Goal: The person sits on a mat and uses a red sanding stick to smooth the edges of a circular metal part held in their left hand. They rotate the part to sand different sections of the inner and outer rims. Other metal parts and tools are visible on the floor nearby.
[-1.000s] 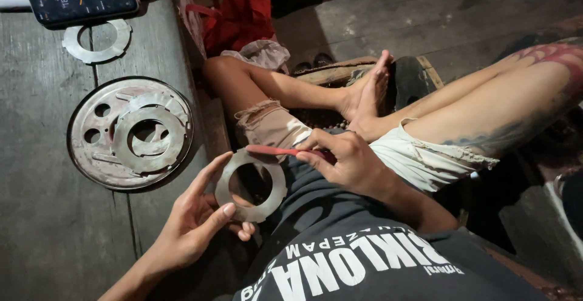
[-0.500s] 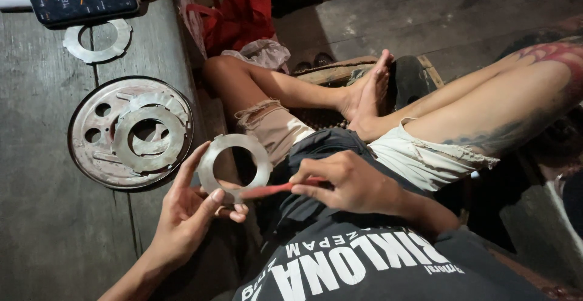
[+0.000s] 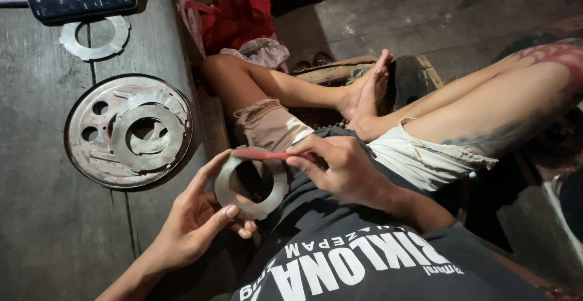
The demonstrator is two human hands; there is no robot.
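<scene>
Over the lap, left hand grips a metal ring — right hand pinches a red tool across it.

Dim light; worn grey plank bench at left, dark wooden plank floor beyond.

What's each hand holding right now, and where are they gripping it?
The left hand holds a flat metal ring by its left rim and lower edge. The right hand pinches a thin red tool at its right end, its tip lying across the ring's top.
</scene>
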